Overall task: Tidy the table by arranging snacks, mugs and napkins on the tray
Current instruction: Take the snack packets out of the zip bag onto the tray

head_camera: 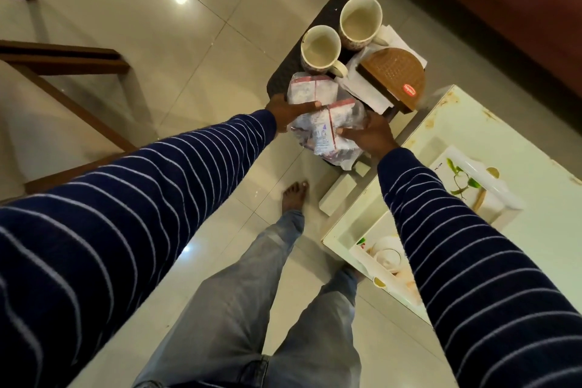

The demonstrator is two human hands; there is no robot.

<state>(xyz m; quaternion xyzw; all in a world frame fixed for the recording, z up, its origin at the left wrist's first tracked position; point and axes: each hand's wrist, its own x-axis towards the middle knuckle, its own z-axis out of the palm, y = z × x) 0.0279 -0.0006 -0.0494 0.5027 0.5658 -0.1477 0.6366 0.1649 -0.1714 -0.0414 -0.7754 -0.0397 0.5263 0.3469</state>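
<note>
The dark tray is carried in the air over the tiled floor, just beside the corner of the white worktop, and both hands hold it from its near end; the left hand is closed over the near left edge, with the thumb lying on top of a snack packet, and this seems to press the packet down so that it does not slide; the right hand is curled around the near right side, its fingers partly on a second snack packet in clear wrapping, which hangs a little over the edge of the tray; how far these fingers reach under the tray, I cannot tell. The two mugs stand upright at the far end, close together and with their handles turned to the right, probably so that they are steady and away from the hands; the brown napkin holder rests at the right on white napkins, and its weight keeps the paper flat. The snacks, mugs and napkins are therefore already on the tray, so the arranging looks nearly finished; on the worktop there remains a white tissue box with a leaf picture; below the top, a lower shelf holds some cups. The main risk is that the loose packet slips off the tilted tray.
</note>
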